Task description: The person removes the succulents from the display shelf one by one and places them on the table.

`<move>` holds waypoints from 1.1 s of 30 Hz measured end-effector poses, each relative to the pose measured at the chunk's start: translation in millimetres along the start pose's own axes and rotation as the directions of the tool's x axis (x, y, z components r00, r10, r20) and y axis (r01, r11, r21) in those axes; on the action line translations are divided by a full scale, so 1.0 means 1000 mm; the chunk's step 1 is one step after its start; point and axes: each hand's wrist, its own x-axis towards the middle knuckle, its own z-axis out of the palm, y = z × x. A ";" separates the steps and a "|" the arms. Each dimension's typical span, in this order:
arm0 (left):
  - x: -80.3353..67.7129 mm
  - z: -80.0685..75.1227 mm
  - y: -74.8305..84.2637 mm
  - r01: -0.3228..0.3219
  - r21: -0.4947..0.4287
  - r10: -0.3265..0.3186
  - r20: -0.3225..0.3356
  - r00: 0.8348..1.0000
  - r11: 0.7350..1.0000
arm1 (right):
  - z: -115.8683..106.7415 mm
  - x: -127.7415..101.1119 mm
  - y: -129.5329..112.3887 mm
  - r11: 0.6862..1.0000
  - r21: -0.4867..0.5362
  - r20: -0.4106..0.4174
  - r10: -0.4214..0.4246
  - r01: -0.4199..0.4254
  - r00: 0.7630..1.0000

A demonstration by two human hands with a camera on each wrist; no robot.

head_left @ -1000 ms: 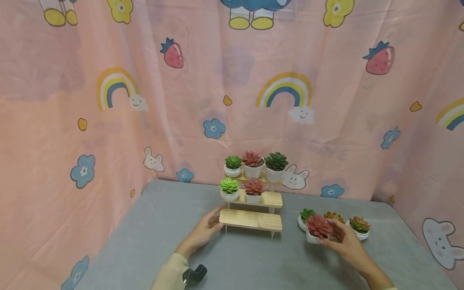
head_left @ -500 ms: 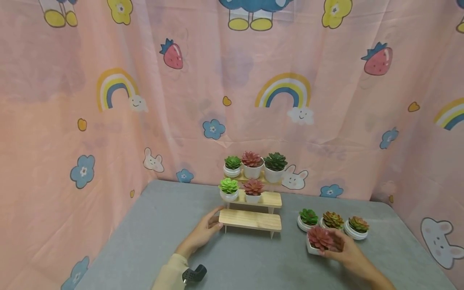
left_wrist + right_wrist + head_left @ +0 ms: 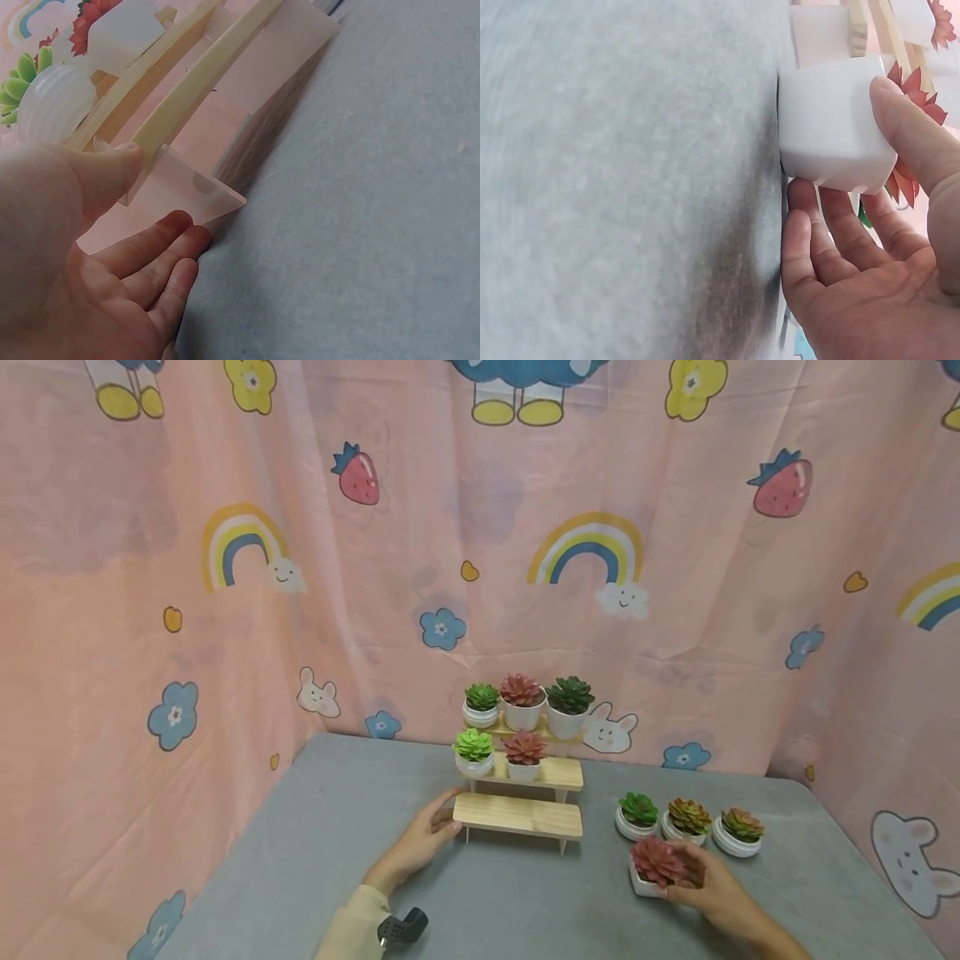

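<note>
My right hand (image 3: 708, 885) holds a red artificial succulent (image 3: 656, 860) in a white square pot (image 3: 832, 124). Its thumb lies over the rim and the fingers touch another side; the pot's base meets the tabletop. At the left end of a three-tier wooden display stand (image 3: 517, 815), my left hand (image 3: 414, 845) has its thumb on the lowest plank (image 3: 202, 86) and fingers by the clear leg (image 3: 184, 187). The top tier bears a green (image 3: 481, 697), a red (image 3: 522, 690) and a dark green succulent (image 3: 571, 695). A light green (image 3: 474, 745) and a red one (image 3: 524, 748) stand on the middle tier.
Behind the held pot, a green succulent (image 3: 638, 810), a yellow-brown one (image 3: 688, 817) and an orange-green one (image 3: 741, 825) stand in a row on the grey table (image 3: 360, 777). A pink printed curtain (image 3: 495, 610) closes off the back and sides.
My right hand has brought the red succulent toward me and down, away from the row of pots, then slightly left. The left hand has stayed at the stand.
</note>
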 end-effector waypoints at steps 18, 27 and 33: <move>0.002 0.001 -0.001 -0.007 -0.013 0.007 0.002 1.000 1.000 | -0.011 -0.005 -0.020 0.971 -0.178 -0.016 0.157 -0.157 0.988; 0.000 0.001 0.001 -0.004 -0.025 0.004 0.005 1.000 1.000 | -0.019 -0.007 -0.052 0.948 -0.281 -0.124 0.120 -0.151 0.985; -0.001 0.001 0.003 0.006 -0.023 -0.006 -0.003 1.000 1.000 | -0.017 0.000 -0.078 0.933 -0.356 -0.166 0.000 -0.059 0.986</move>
